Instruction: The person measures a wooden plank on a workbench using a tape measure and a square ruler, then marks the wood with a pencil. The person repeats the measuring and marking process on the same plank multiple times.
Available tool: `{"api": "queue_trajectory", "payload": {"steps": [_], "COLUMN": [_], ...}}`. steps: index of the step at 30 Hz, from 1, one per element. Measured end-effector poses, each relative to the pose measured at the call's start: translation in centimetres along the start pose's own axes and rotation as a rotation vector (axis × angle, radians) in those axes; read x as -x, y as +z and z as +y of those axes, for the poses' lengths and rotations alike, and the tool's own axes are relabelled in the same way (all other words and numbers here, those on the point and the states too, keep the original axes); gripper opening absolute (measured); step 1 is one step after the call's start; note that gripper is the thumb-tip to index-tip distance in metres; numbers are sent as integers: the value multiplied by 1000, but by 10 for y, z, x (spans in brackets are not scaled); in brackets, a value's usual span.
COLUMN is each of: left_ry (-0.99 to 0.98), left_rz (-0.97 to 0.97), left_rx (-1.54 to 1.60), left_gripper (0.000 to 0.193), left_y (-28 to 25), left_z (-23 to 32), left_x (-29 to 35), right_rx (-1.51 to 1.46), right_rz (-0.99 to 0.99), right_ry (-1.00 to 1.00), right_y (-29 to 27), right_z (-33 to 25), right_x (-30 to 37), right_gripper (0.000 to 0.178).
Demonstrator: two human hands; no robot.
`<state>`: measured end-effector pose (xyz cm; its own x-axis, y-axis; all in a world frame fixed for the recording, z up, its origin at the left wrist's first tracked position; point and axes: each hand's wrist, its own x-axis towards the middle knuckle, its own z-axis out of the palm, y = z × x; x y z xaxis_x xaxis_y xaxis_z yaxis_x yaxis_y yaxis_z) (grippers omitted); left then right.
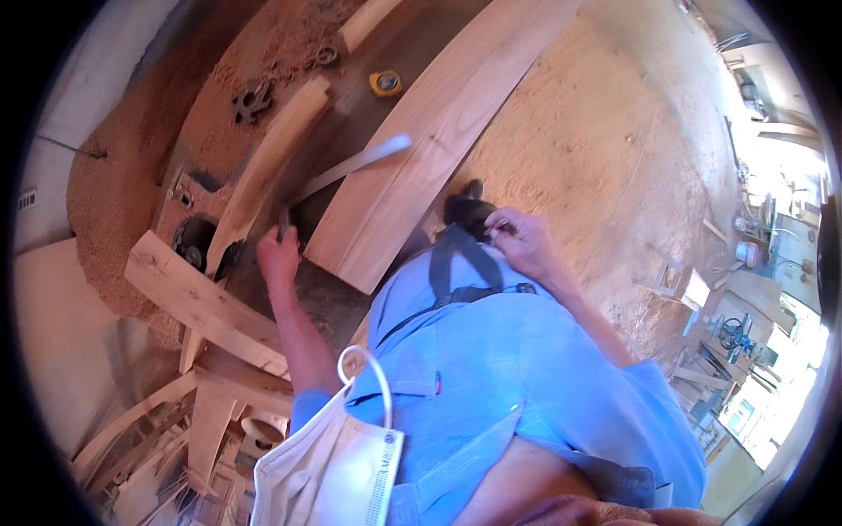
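The long pale plank [438, 131] is the biggest thing here and the landmark for the rest: it lies slanted across the dark machine counter [351, 302], its near end cut square just beyond the person's blue shirt [491, 368], its far end running off toward the upper edge. To the right of the plank spreads the sawdust-covered floor [614, 149]; to its left, sawdust [114, 184] is heaped against the wall. A narrower curved board [267, 171] lies left of the plank and roughly parallel to it, and a rough timber beam [197, 302] crosses lower left of the plank's near end. A thin grey metal bar [351, 167] slants between the curved board and the plank, its bright far tip resting over the plank's left edge. The left hand [279, 259] sits just left of the plank's near corner, its grip closed round the lower end of that bar, so the bar rises up and to the right away from the fist. The right hand [517, 238] is just right of the plank's near end, fingers curled narrowly against a small dark object [465, 210] (what it is I cannot tell), which lies to the left of the fingers, touching them. A yellow tape measure [385, 83] rests on the counter left of the plank's far half.
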<state>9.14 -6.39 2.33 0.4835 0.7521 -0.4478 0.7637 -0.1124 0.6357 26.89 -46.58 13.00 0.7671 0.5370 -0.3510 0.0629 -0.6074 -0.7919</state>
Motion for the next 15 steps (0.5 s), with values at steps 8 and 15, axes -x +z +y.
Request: {"api": "queue_trajectory", "payload": {"steps": [8,15], "left_ry": [-194,-130], "left_rz": [110,352], "left_rx": [29,-432], "left_gripper": [48,60], "left_y": [2,15], "left_z": [-14,21], "left_x": [20,30], "right_rx": [134,110], "right_rz": [-61,8], "right_ry": [-112,-131], "right_y": [-32,-89], "right_z": [-18,32], "right_x": [-31,-45], "right_gripper": [17,14]}}
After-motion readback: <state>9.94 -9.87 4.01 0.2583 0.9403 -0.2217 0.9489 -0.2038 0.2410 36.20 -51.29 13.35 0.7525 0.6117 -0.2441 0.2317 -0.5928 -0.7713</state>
